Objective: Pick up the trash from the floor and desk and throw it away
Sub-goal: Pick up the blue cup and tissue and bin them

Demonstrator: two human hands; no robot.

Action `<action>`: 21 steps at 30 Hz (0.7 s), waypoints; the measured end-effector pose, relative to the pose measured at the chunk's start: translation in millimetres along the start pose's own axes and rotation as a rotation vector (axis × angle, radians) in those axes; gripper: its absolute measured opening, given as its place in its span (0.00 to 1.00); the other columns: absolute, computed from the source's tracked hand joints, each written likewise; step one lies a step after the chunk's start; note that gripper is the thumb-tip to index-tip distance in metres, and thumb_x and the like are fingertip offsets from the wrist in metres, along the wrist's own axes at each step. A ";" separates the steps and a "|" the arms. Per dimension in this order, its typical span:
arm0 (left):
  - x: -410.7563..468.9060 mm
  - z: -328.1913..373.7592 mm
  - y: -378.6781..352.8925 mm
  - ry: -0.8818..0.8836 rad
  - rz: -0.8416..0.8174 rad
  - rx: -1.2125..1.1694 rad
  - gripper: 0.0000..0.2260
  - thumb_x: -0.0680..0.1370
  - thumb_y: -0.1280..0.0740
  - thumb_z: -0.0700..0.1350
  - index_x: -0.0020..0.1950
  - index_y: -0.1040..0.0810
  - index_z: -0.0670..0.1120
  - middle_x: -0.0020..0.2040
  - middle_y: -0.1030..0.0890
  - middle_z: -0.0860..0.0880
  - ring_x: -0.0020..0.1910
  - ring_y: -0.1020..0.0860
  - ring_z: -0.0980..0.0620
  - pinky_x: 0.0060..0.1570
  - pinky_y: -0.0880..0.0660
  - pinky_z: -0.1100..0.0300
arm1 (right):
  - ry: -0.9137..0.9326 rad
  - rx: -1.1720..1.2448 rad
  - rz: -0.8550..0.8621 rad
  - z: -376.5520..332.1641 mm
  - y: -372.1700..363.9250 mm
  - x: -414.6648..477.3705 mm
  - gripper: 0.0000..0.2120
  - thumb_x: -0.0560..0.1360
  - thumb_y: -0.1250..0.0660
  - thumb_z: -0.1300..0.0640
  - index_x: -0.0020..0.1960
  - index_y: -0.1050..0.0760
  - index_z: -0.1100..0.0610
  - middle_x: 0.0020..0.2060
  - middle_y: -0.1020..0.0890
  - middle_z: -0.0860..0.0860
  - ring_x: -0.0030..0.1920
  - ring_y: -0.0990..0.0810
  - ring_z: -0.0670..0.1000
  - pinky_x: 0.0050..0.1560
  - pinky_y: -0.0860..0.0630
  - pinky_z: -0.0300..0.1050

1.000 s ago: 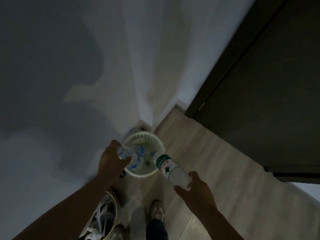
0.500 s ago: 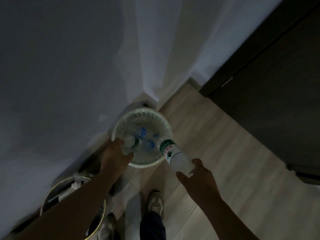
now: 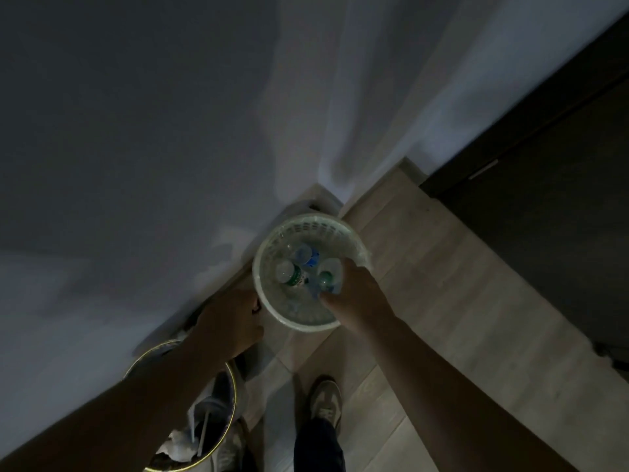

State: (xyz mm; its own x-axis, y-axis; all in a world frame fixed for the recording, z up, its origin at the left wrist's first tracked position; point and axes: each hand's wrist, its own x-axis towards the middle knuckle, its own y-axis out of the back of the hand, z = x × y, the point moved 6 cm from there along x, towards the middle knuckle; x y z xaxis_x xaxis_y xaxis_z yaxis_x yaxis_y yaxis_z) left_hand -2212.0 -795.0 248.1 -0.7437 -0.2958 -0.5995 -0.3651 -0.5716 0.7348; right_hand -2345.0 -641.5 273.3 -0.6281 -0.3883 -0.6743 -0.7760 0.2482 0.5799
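Right under the camera, the person's shoes (image 3: 325,403) were planted on the pale wood floor (image 3: 425,284), with a dark trouser leg (image 3: 318,447) over the right one. Just left of them sat a gold-rimmed bin (image 3: 233,396) with some crumpled white paper (image 3: 178,449) in it, and the left forearm passed right over the top of it.

A bit further out, the left hand (image 3: 228,321) hung just beside the left rim of the white basket (image 3: 306,229). Its fingers were loosely curled with nothing in them, as far as the dim light showed. I honestly couldn't tell if it touched the rim.

The right hand (image 3: 360,294) was reaching down over the near right side of that basket, fingers pointing in. Its fingertips were right at a clear bottle (image 3: 328,275), but it was way too dark to say whether it was gripping it or only touching it.

Inside the basket, a green-label bottle (image 3: 291,274) lay toward the left, and a blue-label bottle (image 3: 306,254) sat just behind it. All three were packed close together.

The basket itself was tucked into the corner where the two white walls (image 3: 170,131) met. A dark door (image 3: 561,199) ran along the far right.
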 end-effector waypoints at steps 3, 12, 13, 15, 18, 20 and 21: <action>-9.3 -4.0 10.6 -0.018 0.022 -0.010 0.19 0.73 0.29 0.48 0.61 0.25 0.44 0.57 0.22 0.47 0.56 0.24 0.50 0.49 0.35 0.66 | 0.078 -0.057 0.030 -16.6 -4.6 -13.0 0.26 0.74 0.31 0.52 0.69 0.33 0.57 0.60 0.25 0.54 0.58 0.23 0.52 0.55 0.24 0.44; -62.4 1.5 63.1 -0.031 -0.063 0.147 0.20 0.75 0.34 0.50 0.66 0.30 0.47 0.61 0.26 0.48 0.59 0.25 0.48 0.56 0.31 0.60 | 0.139 -0.314 0.079 -36.8 7.4 -81.1 0.21 0.76 0.33 0.51 0.66 0.32 0.56 0.59 0.24 0.53 0.57 0.23 0.50 0.50 0.29 0.39; -72.6 3.8 71.9 -0.034 -0.070 0.161 0.20 0.75 0.35 0.50 0.66 0.31 0.47 0.62 0.27 0.48 0.60 0.26 0.48 0.56 0.31 0.59 | 0.148 -0.339 0.083 -42.6 11.5 -92.8 0.21 0.76 0.34 0.51 0.66 0.32 0.55 0.59 0.24 0.53 0.58 0.23 0.50 0.50 0.30 0.38; -97.0 9.0 93.6 -0.057 -0.070 0.194 0.20 0.76 0.36 0.50 0.66 0.32 0.47 0.62 0.28 0.48 0.61 0.27 0.48 0.57 0.31 0.59 | 0.178 -0.398 0.084 -58.8 22.2 -117.1 0.21 0.76 0.34 0.50 0.66 0.32 0.55 0.59 0.24 0.52 0.58 0.23 0.49 0.50 0.30 0.38; -141.0 22.3 140.1 -0.129 0.000 0.265 0.21 0.77 0.38 0.52 0.68 0.34 0.48 0.63 0.29 0.48 0.60 0.27 0.49 0.55 0.33 0.60 | 0.240 -0.479 0.103 -94.7 47.0 -160.2 0.20 0.76 0.35 0.49 0.65 0.33 0.54 0.58 0.24 0.51 0.57 0.24 0.49 0.51 0.29 0.39; -173.2 31.6 179.3 -0.163 0.065 0.280 0.21 0.77 0.38 0.54 0.68 0.34 0.48 0.63 0.29 0.48 0.59 0.28 0.49 0.55 0.32 0.58 | 0.290 -0.514 0.130 -126.0 70.2 -192.0 0.22 0.76 0.35 0.48 0.67 0.34 0.53 0.60 0.25 0.50 0.60 0.24 0.50 0.56 0.28 0.42; -191.1 35.5 200.9 -0.175 0.105 0.283 0.21 0.77 0.38 0.54 0.68 0.34 0.48 0.63 0.30 0.48 0.59 0.28 0.49 0.56 0.30 0.58 | 0.315 -0.520 0.142 -143.4 82.7 -209.3 0.23 0.76 0.35 0.48 0.68 0.34 0.53 0.61 0.25 0.50 0.60 0.25 0.50 0.58 0.28 0.42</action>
State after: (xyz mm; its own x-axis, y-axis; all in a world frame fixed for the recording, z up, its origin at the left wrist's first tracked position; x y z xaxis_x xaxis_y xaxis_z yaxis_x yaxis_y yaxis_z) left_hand -2163.0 -826.2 521.6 -0.8611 -0.1918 -0.4708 -0.4043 -0.3031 0.8629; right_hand -2269.3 -667.0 527.9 -0.6145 -0.6460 -0.4529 -0.5066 -0.1169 0.8542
